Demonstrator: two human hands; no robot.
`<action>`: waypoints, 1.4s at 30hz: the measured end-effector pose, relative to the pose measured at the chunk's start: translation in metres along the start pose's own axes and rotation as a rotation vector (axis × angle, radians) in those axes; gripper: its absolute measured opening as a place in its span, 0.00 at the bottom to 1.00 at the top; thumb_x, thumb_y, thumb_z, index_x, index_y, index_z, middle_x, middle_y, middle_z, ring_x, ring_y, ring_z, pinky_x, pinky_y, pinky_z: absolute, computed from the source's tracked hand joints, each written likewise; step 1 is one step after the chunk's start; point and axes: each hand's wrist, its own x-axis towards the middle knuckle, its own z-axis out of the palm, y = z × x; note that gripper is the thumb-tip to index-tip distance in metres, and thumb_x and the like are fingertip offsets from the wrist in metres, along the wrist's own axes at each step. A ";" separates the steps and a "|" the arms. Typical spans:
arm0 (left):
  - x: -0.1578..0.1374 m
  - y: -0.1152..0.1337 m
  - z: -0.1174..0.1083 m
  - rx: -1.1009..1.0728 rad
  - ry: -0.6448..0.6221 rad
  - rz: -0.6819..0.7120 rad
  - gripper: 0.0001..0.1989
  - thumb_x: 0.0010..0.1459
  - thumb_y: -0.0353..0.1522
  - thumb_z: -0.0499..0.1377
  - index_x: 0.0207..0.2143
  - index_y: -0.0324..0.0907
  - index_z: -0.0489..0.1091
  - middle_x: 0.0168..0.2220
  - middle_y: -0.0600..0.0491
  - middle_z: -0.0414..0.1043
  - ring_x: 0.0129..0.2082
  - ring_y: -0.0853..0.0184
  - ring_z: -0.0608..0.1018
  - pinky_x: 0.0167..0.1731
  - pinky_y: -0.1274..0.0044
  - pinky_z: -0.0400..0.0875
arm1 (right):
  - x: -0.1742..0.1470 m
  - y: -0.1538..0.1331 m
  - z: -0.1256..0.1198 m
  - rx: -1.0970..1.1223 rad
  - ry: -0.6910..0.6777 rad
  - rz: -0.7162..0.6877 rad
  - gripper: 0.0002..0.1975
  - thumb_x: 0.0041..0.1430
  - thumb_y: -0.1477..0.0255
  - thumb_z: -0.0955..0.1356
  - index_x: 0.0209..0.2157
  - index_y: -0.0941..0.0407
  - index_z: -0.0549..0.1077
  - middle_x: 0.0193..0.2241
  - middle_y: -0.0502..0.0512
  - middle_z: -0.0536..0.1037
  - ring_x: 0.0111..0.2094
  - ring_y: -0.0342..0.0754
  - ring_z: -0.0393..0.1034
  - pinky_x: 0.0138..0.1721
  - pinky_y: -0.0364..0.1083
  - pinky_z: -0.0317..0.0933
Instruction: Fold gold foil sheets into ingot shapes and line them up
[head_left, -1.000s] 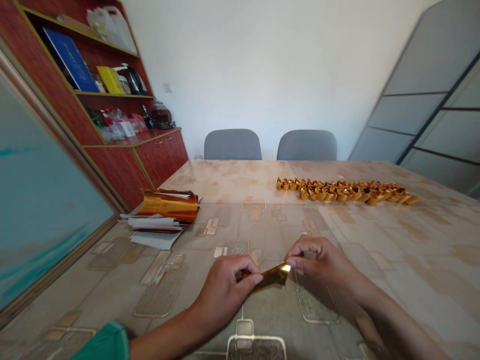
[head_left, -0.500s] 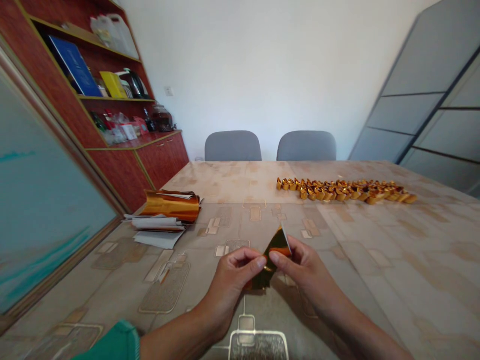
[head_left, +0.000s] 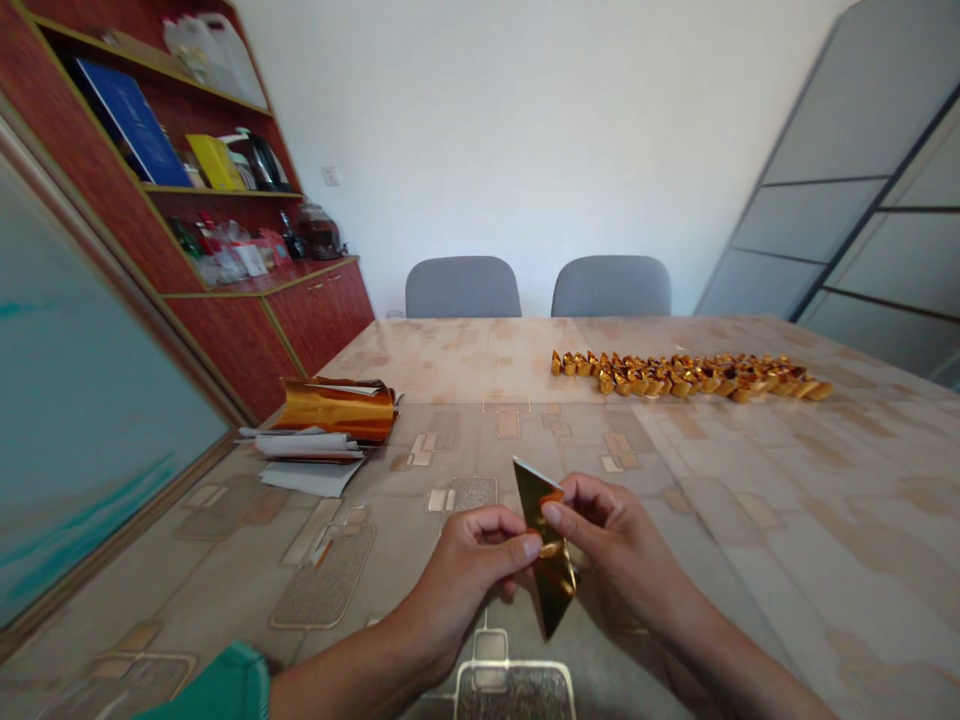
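Between my hands, above the table, is a folded piece of gold foil paper (head_left: 553, 585) with pointed ends at top and bottom and a pale edge along its upper side. My left hand (head_left: 480, 555) pinches its left side between thumb and fingers. On the right, my right hand (head_left: 611, 525) grips the upper right part, thumb in front and fingers behind. At the far right of the table stand rows of several small folded gold paper pieces (head_left: 675, 378). A stack of gold foil sheets (head_left: 337, 408) with whitish backs lies at the left.
The table (head_left: 450, 360) has a patterned cover. Two grey chairs (head_left: 463, 288) stand behind its far edge. At the left rises a red wooden cabinet (head_left: 319, 310) with bottles and boxes on its shelves; grey panels (head_left: 814, 220) are at the right.
The foil piece has turned in my hands: its top point has swung left and its lower point now hangs down. Both hands still hold it. The view has shifted slightly.
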 end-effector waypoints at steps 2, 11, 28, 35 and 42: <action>-0.001 0.001 0.001 0.000 -0.023 -0.022 0.16 0.45 0.40 0.71 0.26 0.37 0.73 0.23 0.55 0.71 0.22 0.73 0.70 0.23 0.81 0.61 | 0.000 0.000 0.000 0.026 -0.010 -0.007 0.20 0.52 0.52 0.73 0.24 0.54 0.69 0.21 0.47 0.69 0.24 0.44 0.61 0.27 0.44 0.56; 0.004 0.003 -0.002 -0.176 0.088 -0.040 0.17 0.41 0.39 0.74 0.26 0.38 0.72 0.25 0.54 0.74 0.24 0.74 0.73 0.25 0.82 0.65 | 0.002 -0.003 -0.006 -0.072 -0.073 0.034 0.24 0.57 0.46 0.67 0.25 0.53 0.69 0.22 0.49 0.66 0.24 0.45 0.59 0.26 0.44 0.55; 0.011 0.000 -0.002 -0.169 0.158 0.025 0.21 0.40 0.42 0.74 0.26 0.37 0.70 0.21 0.52 0.76 0.21 0.73 0.74 0.20 0.83 0.64 | 0.001 0.006 -0.001 -0.045 0.006 0.028 0.22 0.50 0.52 0.74 0.22 0.55 0.70 0.18 0.47 0.69 0.21 0.43 0.58 0.24 0.43 0.51; 0.011 -0.001 -0.003 -0.226 0.201 0.075 0.21 0.41 0.42 0.74 0.26 0.37 0.70 0.21 0.54 0.75 0.20 0.75 0.73 0.22 0.84 0.66 | 0.001 0.010 -0.008 0.014 -0.004 0.024 0.18 0.55 0.53 0.73 0.34 0.53 0.73 0.23 0.48 0.71 0.24 0.45 0.64 0.25 0.43 0.56; 0.012 0.000 -0.008 -0.388 0.145 -0.030 0.20 0.40 0.38 0.75 0.31 0.37 0.73 0.29 0.52 0.79 0.26 0.74 0.77 0.26 0.84 0.70 | 0.000 0.004 -0.023 -0.343 -0.100 -0.304 0.08 0.67 0.71 0.65 0.46 0.50 0.72 0.38 0.53 0.76 0.40 0.50 0.70 0.43 0.48 0.64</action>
